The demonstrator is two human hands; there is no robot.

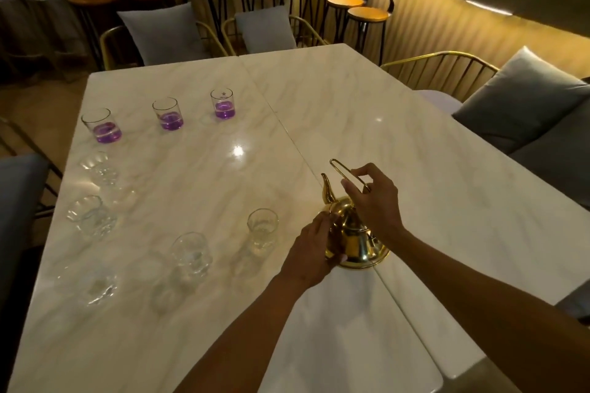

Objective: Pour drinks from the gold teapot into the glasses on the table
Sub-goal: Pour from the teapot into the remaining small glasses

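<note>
The gold teapot [356, 241] stands on the white marble table [399, 137], its spout pointing away from me. My right hand [375, 201] pinches the thin wire handle above the pot. My left hand [311, 249] rests against the pot's left side. Just left of the pot stands a clear glass [262, 231], and another clear glass [191, 257] is further left. Three tumblers holding purple liquid [102, 126], [168, 113], [222, 104] line the far left part of the table. More clear glasses [92, 215] stand along the left edge.
Two marble tabletops meet at a seam [287, 131] that runs under the teapot. Chairs with grey cushions [162, 32] surround the table, one gold wire chair [447, 70] at the right. Bar stools [367, 14] line the back wall.
</note>
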